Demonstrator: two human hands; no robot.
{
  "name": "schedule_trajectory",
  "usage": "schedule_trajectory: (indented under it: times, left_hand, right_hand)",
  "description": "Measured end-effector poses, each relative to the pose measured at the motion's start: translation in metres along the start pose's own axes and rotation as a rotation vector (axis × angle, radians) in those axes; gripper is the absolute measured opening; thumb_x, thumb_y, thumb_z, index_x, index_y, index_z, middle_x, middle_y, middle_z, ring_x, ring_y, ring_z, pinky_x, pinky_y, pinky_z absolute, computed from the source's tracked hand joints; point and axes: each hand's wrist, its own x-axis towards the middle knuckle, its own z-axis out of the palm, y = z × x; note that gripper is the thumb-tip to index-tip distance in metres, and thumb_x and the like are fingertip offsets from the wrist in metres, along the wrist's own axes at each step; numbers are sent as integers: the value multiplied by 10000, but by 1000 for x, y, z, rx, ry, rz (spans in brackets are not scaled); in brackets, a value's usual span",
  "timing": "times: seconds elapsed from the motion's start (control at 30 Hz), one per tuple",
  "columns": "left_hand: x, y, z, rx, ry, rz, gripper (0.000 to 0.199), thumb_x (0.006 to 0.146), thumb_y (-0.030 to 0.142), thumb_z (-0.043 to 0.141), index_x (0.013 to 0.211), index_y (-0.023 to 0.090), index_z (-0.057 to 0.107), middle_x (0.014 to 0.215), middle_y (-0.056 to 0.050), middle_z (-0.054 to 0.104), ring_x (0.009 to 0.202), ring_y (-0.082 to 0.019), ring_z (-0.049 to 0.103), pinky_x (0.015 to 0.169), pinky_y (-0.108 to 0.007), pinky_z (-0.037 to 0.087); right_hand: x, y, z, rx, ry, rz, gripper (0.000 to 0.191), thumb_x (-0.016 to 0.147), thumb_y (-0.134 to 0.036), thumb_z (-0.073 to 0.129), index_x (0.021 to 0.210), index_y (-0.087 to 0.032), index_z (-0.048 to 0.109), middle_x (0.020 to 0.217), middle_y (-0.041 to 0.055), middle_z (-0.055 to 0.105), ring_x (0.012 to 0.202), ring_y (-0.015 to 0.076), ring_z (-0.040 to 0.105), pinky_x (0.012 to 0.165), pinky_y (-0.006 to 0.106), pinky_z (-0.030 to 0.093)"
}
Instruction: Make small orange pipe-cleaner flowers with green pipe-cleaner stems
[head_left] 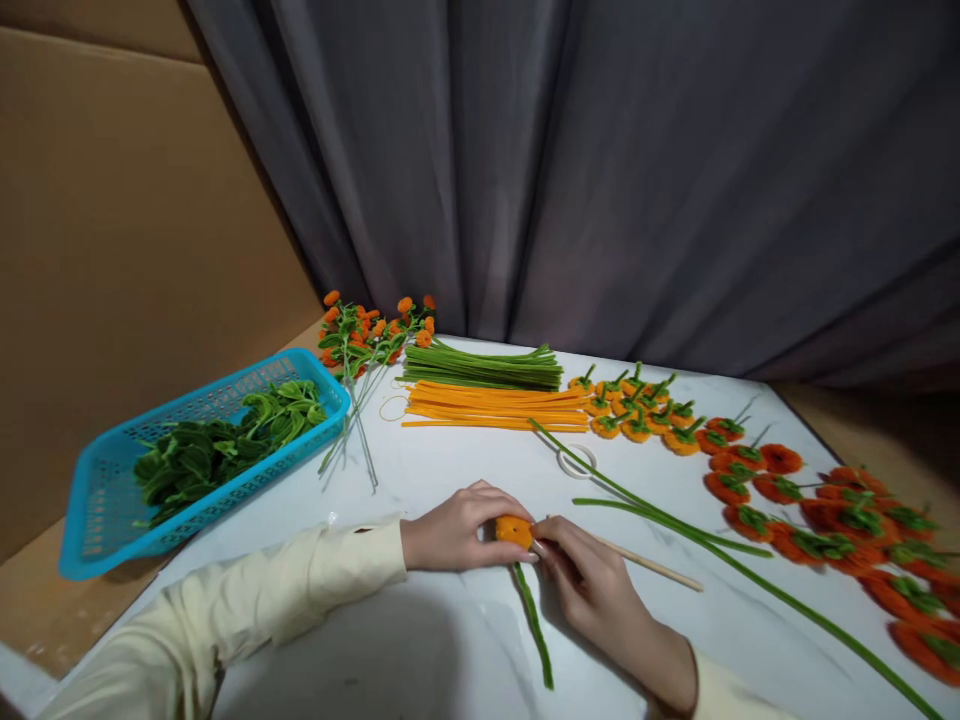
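Between the thumb and fingers of my left hand [469, 528] is a small orange pipe-cleaner flower head [513, 529], with dark little gaps in its face. A fuzzy green pipe-cleaner stem [534, 630] runs from below it toward the table's front. My right hand [589, 580] is closed in a pinch at the flower's right edge, its fingertips touching it; the other fingers are curled and partly hidden. Just behind the right hand lies a thin wooden stick [660, 567], its left end hidden by that hand. Long green pipe cleaners [675, 522] lie beyond it.
At left stands a blue basket [202, 500] of green leaves [199, 455]. Behind are finished orange flowers [360, 335], green pipe cleaners [484, 367] and orange ones [495, 406]. A white tape roll [576, 473] lies mid-table. Orange [636, 430] and red-orange flower heads [844, 520] cover the right.
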Motion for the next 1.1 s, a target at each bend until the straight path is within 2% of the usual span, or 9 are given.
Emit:
schedule_trajectory:
  times: [0.13,0.27,0.43,0.57,0.73,0.87,1.1]
  left_hand:
    - [-2,-2,1,-38,38,-35,372,778,429,632,1018,145,612,967,-95,679,925,-193,605,836,-310,463]
    - [-2,-4,2,-32,18,-18,414,795,438,607,1090,149,585,1026,-112,664,960,-204,594,856,-332,461]
    - [-1,-4,3,-44,-54,39,473,770,430,636,1151,160,561,1064,-117,657,1008,-221,583,887,-345,449]
    - [-1,-4,0,-63,-59,114,561,730,403,690,1211,169,522,1122,-133,635,1055,-232,564,912,-360,435]
    - [-1,-2,-1,-48,-38,129,396,781,326,658,1139,178,575,1078,-129,655,994,-217,597,883,-359,447]
    - [-1,-1,-1,-54,-8,133,310,786,271,657,1072,166,601,985,-105,683,912,-194,618,834,-334,472]
    - [-3,-1,0,-38,-22,53,301,796,315,638,1065,180,615,1006,-92,685,945,-196,608,837,-331,482]
  right_hand:
    - [2,1,-1,-1,-34,31,133,900,-127,421,963,-206,508,792,48,607,683,150,588,604,247,493]
    - [-1,2,-1,-13,-28,30,127,900,-125,422,967,-198,501,804,52,602,711,150,583,628,246,490]
    - [-5,0,-2,-24,9,-2,159,878,-83,410,938,-191,511,762,43,589,677,141,559,607,235,470]
    - [-5,-3,-7,-5,36,-17,148,863,-81,432,895,-191,525,746,41,606,654,135,564,589,227,470]
    - [-5,-3,-10,9,30,33,158,873,-103,420,833,-194,543,660,23,601,565,123,546,531,222,455]
    - [-6,-2,-8,-9,32,-4,166,865,-92,415,855,-188,550,685,36,616,585,129,561,539,225,460]
    - [-6,-2,-7,-33,43,32,142,870,-128,432,836,-191,555,678,28,619,566,125,569,532,219,464]
